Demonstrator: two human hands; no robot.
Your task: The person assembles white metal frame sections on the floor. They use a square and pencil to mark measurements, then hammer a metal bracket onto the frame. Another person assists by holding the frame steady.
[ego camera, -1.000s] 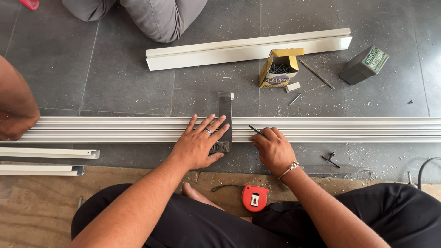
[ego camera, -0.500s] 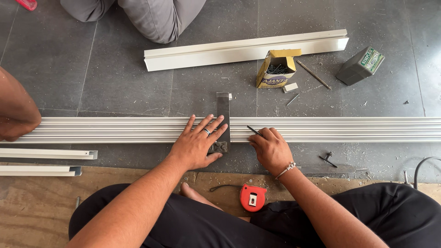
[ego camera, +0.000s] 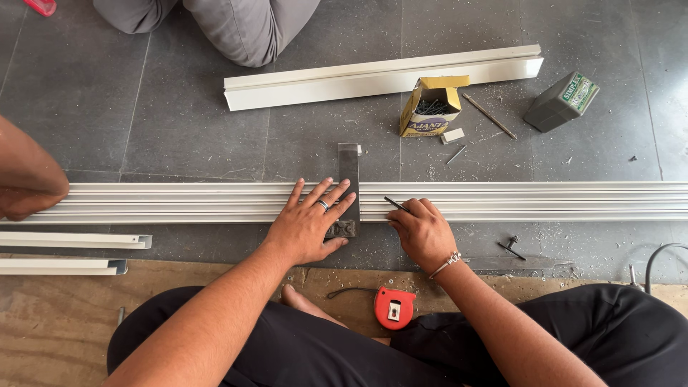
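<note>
Head-camera view, looking down on a grey tiled floor (ego camera: 179,136): the left hand (ego camera: 309,223) lay flat with fingers spread across a long pale ribbed metal rail (ego camera: 545,201), pressing a dark try square (ego camera: 349,188) that crossed the rail at a right angle. The right hand (ego camera: 423,231) was curled shut around a thin dark pencil (ego camera: 395,204), its tip touching the rail just beside the square's blade. A red tape measure (ego camera: 393,308) sat on a plywood sheet (ego camera: 50,330) between the person's knees. Beyond the rail lay a shorter cream channel section (ego camera: 373,77), an open yellow box of nails (ego camera: 428,107), a loose rod (ego camera: 489,115) and a green box (ego camera: 562,102). A co-worker's arm (ego camera: 27,179) rested on the rail's left end; another person's grey-trousered knees (ego camera: 236,25) showed at the top. Two short profiles (ego camera: 72,252) lay at left.
</note>
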